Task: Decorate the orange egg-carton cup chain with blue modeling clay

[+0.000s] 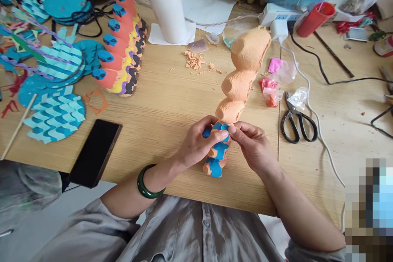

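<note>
A long, knobbly orange papery form (242,73) lies slantwise on the pale wooden surface (166,102). Its bare upper end points away toward a white bottle (167,8), and its near end sits between both hands. That near end is patched with flat bright blue pieces (219,149) (soft clay or foam; I cannot tell which), with orange showing between them.

The left hand (196,143), a green bangle (147,184) on its wrist, curls around the near part from the left, with its thumb pressing on the topmost blue piece. The right hand (253,147) meets it from the right. Its thumb and forefinger pinch the edge of that same piece, fingertips touching the left thumb.

Black-handled scissors (296,125) lie just right of the right hand, near small plastic bags of pink and red material (272,84). A black phone (95,151) rests at the surface's near edge, well left of the hands. Orange crumbs (195,60) are scattered beside the form's upper half.
</note>
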Demonstrator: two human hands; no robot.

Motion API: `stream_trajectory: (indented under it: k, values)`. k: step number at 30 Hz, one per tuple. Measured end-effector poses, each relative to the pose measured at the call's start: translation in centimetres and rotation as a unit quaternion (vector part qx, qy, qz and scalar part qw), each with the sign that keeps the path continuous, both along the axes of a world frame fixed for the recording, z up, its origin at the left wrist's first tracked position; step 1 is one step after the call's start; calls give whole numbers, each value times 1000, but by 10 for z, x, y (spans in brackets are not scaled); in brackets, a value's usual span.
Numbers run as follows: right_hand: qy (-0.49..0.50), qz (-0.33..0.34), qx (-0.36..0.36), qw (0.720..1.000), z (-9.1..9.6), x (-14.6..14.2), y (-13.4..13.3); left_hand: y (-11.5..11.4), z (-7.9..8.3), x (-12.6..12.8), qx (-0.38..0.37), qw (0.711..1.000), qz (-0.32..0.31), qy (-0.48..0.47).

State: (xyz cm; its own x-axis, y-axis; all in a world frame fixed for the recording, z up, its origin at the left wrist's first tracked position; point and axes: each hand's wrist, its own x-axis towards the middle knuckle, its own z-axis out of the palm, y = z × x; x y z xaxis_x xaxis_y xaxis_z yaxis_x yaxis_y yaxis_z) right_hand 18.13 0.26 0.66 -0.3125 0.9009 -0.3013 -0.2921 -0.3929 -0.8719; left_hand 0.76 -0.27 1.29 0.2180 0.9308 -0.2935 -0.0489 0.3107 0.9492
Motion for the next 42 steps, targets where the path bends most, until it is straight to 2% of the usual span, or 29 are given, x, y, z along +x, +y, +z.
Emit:
stream_trajectory:
  k: [6,13,21,26,34,42]
  values:
    - [-16,-9,15,1000,-4,-3,-4,-1,-1,5,-46,996,34,-69]
    - [-4,-1,10,1000,-6,-5,-4,4,-4,-1,-96,987,29,-122]
    - [-13,-3,-16,1000,-10,-3,-2,7,-5,-2,-114,985,33,-127]
    - [11,5,-59,998,-8,-4,1,12,-6,-4,-100,988,26,-116]
    - [15,15,-110,994,-10,1,8,18,-4,-4,-119,984,-2,-135]
    - [23,33,-110,993,-13,5,11,13,-12,-6,-45,992,-23,-119]
